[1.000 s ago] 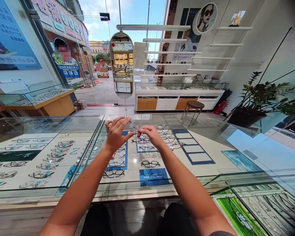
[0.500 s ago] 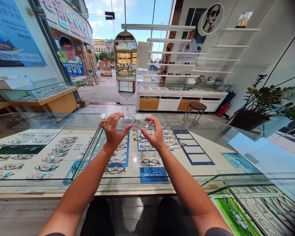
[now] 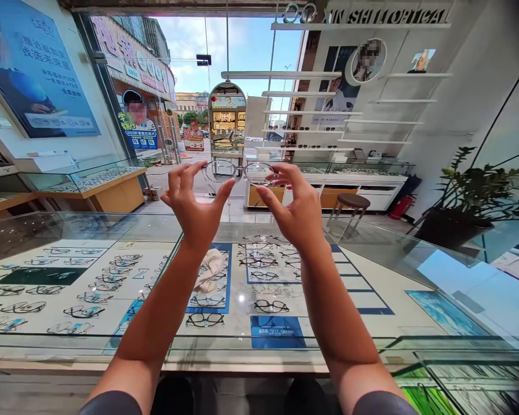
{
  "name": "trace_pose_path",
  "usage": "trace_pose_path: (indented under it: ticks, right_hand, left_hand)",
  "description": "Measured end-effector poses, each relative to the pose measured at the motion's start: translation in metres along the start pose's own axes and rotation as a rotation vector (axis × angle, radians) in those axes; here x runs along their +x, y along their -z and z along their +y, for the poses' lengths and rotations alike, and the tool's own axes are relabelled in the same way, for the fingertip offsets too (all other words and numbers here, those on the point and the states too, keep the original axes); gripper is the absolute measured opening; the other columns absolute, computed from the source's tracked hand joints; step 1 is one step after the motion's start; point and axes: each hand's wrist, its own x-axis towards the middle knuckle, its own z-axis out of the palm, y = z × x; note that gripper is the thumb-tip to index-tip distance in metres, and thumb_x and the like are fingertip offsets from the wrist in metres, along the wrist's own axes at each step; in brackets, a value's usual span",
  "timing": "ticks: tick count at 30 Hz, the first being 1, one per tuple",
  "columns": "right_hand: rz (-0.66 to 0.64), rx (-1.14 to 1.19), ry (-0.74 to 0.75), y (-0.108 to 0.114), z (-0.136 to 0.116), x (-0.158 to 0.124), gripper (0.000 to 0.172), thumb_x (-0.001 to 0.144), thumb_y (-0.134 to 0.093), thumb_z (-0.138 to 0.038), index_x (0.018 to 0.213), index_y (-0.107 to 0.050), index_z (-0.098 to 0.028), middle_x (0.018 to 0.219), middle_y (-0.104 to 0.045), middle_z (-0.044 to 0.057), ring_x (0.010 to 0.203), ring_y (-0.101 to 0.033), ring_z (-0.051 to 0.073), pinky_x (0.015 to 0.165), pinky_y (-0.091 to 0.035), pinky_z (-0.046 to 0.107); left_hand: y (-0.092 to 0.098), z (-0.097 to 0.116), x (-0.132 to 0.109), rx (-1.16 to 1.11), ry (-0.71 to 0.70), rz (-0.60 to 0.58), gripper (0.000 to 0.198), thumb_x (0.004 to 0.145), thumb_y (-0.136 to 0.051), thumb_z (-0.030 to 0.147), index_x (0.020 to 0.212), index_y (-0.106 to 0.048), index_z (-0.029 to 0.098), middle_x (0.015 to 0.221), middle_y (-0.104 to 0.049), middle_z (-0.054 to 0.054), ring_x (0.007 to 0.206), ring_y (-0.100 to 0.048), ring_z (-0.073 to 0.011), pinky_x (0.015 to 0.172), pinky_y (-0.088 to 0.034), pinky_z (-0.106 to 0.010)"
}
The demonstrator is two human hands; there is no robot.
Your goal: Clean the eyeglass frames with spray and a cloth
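Above the glass display counter, a pair of thin-rimmed eyeglasses (image 3: 239,170) is held up between my two hands, its clear round lenses side by side. My left hand (image 3: 194,202) grips the left outer edge, its thumb near the lower part of that lens. At the other side, my right hand (image 3: 294,204) closes on the right outer edge with fingers above and thumb below. The temples are hard to make out. Under the hands, a crumpled beige cloth (image 3: 211,268) lies inside or on the counter, beside rows of eyeglass frames (image 3: 259,259).
The glass display counter (image 3: 328,363) spans the front, with more frames (image 3: 121,271) at left. Beyond stand an oval mirror (image 3: 227,124), a brown stool (image 3: 353,202) and white wall shelves (image 3: 303,75). A potted plant (image 3: 454,219) stands at right, above a lower glass case (image 3: 467,374).
Both hands have risen with the eyeglasses, from low over the counter to in front of the mirror's lower part. The camera view has tilted upward a little.
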Motion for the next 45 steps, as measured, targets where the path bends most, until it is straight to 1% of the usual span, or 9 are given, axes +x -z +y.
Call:
trace_pose_path:
  ticks: [2, 7, 11, 16, 20, 23, 31, 39, 45]
  right_hand:
    - [0.002, -0.012, -0.027, 0.007, -0.005, 0.002, 0.039, 0.101, -0.069, -0.05, 0.135, -0.065, -0.032, 0.124, -0.081, 0.007, 0.112, -0.077, 0.029, 0.098, -0.059, 0.05]
    - [-0.029, -0.076, -0.049, 0.015, -0.008, -0.004, 0.04, 0.1, -0.068, -0.049, 0.135, -0.066, -0.03, 0.121, -0.081, 0.008, 0.109, -0.077, 0.03, 0.095, -0.06, 0.049]
    - [-0.073, -0.08, -0.069, 0.02, -0.01, -0.006, 0.041, 0.101, -0.067, -0.051, 0.135, -0.067, -0.028, 0.118, -0.082, 0.009, 0.104, -0.078, 0.029, 0.093, -0.06, 0.048]
    - [-0.048, -0.089, -0.113, 0.025, -0.013, -0.008, 0.049, 0.1, -0.066, -0.059, 0.135, -0.066, -0.025, 0.118, -0.082, 0.011, 0.101, -0.079, 0.03, 0.091, -0.06, 0.048]
    - [-0.05, -0.124, -0.133, 0.028, -0.014, -0.009, 0.048, 0.1, -0.066, -0.059, 0.133, -0.067, -0.025, 0.122, -0.081, 0.013, 0.105, -0.078, 0.033, 0.09, -0.06, 0.049]
    - [-0.075, -0.14, -0.132, 0.028, -0.013, -0.009, 0.045, 0.099, -0.067, -0.056, 0.131, -0.068, -0.025, 0.124, -0.081, 0.013, 0.108, -0.078, 0.035, 0.091, -0.061, 0.05]
    - [-0.091, -0.163, -0.134, 0.029, -0.014, -0.008, 0.045, 0.099, -0.064, -0.051, 0.134, -0.071, -0.023, 0.129, -0.08, 0.015, 0.112, -0.077, 0.036, 0.097, -0.061, 0.054]
    - [-0.086, -0.153, -0.118, 0.032, -0.015, -0.009, 0.041, 0.099, -0.066, -0.046, 0.132, -0.071, -0.023, 0.128, -0.08, 0.015, 0.111, -0.077, 0.036, 0.096, -0.061, 0.054]
    - [-0.081, -0.153, -0.113, 0.033, -0.015, -0.009, 0.041, 0.099, -0.067, -0.046, 0.132, -0.071, -0.023, 0.128, -0.08, 0.015, 0.111, -0.077, 0.036, 0.096, -0.061, 0.054]
  left_hand:
    - [0.005, 0.004, 0.006, 0.016, -0.014, -0.032, 0.058, 0.091, -0.078, 0.068, 0.13, -0.071, 0.026, 0.136, -0.07, -0.014, 0.128, -0.065, -0.0366, 0.115, -0.039, -0.055]
    - [0.023, 0.007, 0.01, 0.018, -0.055, -0.188, 0.051, 0.089, -0.082, 0.064, 0.125, -0.075, 0.028, 0.123, -0.076, -0.01, 0.118, -0.069, -0.0339, 0.109, -0.043, -0.051]
    - [0.035, 0.011, 0.012, 0.035, -0.07, -0.242, 0.046, 0.088, -0.085, 0.06, 0.121, -0.077, 0.029, 0.119, -0.078, -0.007, 0.114, -0.071, -0.0331, 0.109, -0.043, -0.052]
    - [0.037, 0.013, 0.013, 0.028, -0.077, -0.276, 0.043, 0.089, -0.084, 0.059, 0.117, -0.077, 0.028, 0.116, -0.079, -0.007, 0.11, -0.072, -0.0315, 0.106, -0.045, -0.05]
    - [0.035, 0.011, 0.014, 0.028, -0.069, -0.313, 0.042, 0.089, -0.084, 0.059, 0.116, -0.076, 0.028, 0.111, -0.078, -0.006, 0.109, -0.072, -0.0312, 0.101, -0.048, -0.048]
    - [0.035, 0.011, 0.014, 0.033, -0.065, -0.318, 0.041, 0.088, -0.085, 0.057, 0.117, -0.076, 0.029, 0.113, -0.077, -0.007, 0.113, -0.071, -0.0327, 0.098, -0.049, -0.048]
    - [0.035, 0.016, 0.01, 0.055, -0.062, -0.311, 0.038, 0.088, -0.084, 0.058, 0.114, -0.074, 0.032, 0.117, -0.077, -0.007, 0.124, -0.067, -0.0362, 0.1, -0.047, -0.053]
    - [0.033, 0.015, 0.008, 0.057, -0.092, -0.287, 0.042, 0.086, -0.086, 0.06, 0.114, -0.074, 0.032, 0.116, -0.077, -0.007, 0.121, -0.068, -0.0371, 0.101, -0.047, -0.054]
    - [0.032, 0.015, 0.007, 0.043, -0.087, -0.282, 0.043, 0.085, -0.086, 0.061, 0.115, -0.074, 0.032, 0.116, -0.078, -0.007, 0.12, -0.068, -0.0371, 0.103, -0.048, -0.054]
